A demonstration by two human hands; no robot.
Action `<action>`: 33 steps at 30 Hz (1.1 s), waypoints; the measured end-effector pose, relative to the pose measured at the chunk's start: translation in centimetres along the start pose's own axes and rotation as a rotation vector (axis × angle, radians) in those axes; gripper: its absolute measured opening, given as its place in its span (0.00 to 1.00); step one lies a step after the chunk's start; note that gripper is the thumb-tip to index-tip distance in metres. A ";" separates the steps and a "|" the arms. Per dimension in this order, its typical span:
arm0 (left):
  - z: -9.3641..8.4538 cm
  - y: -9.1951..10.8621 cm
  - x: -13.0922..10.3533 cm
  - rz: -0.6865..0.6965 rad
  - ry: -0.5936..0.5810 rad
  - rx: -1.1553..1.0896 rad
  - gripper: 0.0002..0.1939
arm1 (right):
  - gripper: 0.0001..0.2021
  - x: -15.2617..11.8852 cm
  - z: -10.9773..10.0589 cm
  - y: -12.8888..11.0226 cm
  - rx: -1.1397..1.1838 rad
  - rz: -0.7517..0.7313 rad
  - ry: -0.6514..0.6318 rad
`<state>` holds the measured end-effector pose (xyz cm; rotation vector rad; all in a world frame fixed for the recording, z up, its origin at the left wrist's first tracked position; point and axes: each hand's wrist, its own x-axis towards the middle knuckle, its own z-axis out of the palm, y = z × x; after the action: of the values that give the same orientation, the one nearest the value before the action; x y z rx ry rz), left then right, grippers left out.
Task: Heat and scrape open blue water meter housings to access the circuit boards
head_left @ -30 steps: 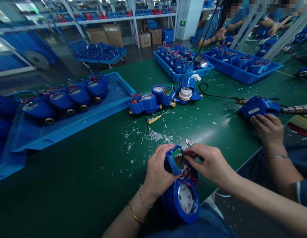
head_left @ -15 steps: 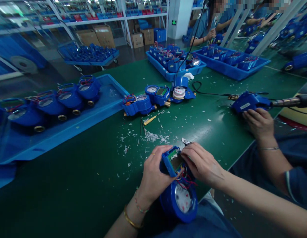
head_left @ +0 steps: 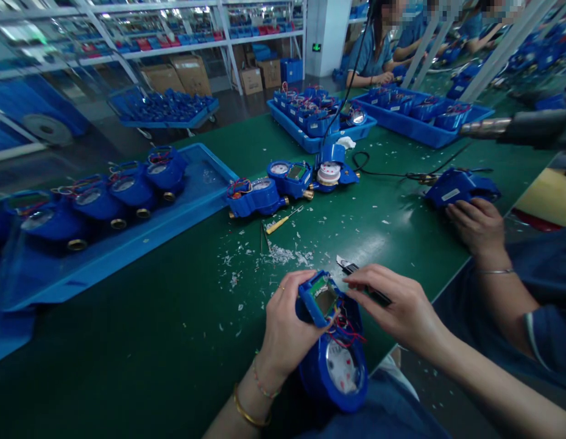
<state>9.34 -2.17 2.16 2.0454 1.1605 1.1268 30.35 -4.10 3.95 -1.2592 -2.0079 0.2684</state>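
Note:
My left hand [head_left: 289, 323] grips the blue frame around a small green circuit board [head_left: 325, 294] at the head of a blue meter [head_left: 334, 372]. Red and blue wires loop out between the frame and the meter's round dial, which sits low near my lap. Just right of the frame is my right hand [head_left: 396, 305], thumb and fingertips pinched close together; whatever they hold, if anything, is too small to make out. A black utility knife [head_left: 349, 266] with its blade out lies under the right fingers, partly hidden by them.
A yellow-handled screwdriver [head_left: 278, 224] lies beside white scraps. Three blue meters [head_left: 258, 196] stand beyond it. A blue tray [head_left: 209, 161] with several meters is at left; two more trays [head_left: 305, 139] stand behind. At right, a co-worker's hand [head_left: 477, 225] touches another meter [head_left: 454, 188].
My right hand has drawn back to the right from the circuit board, uncovering more of the knife. The co-worker's powered tool has moved up and away from their meter.

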 end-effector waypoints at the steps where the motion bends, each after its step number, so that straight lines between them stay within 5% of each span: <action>1: 0.0 0.0 0.0 0.018 -0.001 -0.006 0.28 | 0.04 0.1 0.1 -0.1 -0.021 -0.042 -0.021; 8: -0.1 0.4 0.2 0.061 -0.012 0.002 0.26 | 0.07 1.1 0.7 -0.7 -0.225 -0.191 -0.148; 18: 0.1 -0.2 0.1 0.053 -0.078 -0.032 0.28 | 0.10 0.8 1.0 -0.2 -0.296 -0.199 -0.226; 33: 0.2 -0.4 0.3 0.057 -0.115 -0.013 0.28 | 0.06 0.4 1.8 0.4 0.029 0.119 -0.080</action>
<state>9.40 -1.67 1.86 2.1161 1.0420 1.0254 29.33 -3.22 2.62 -1.3719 -1.9911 0.4093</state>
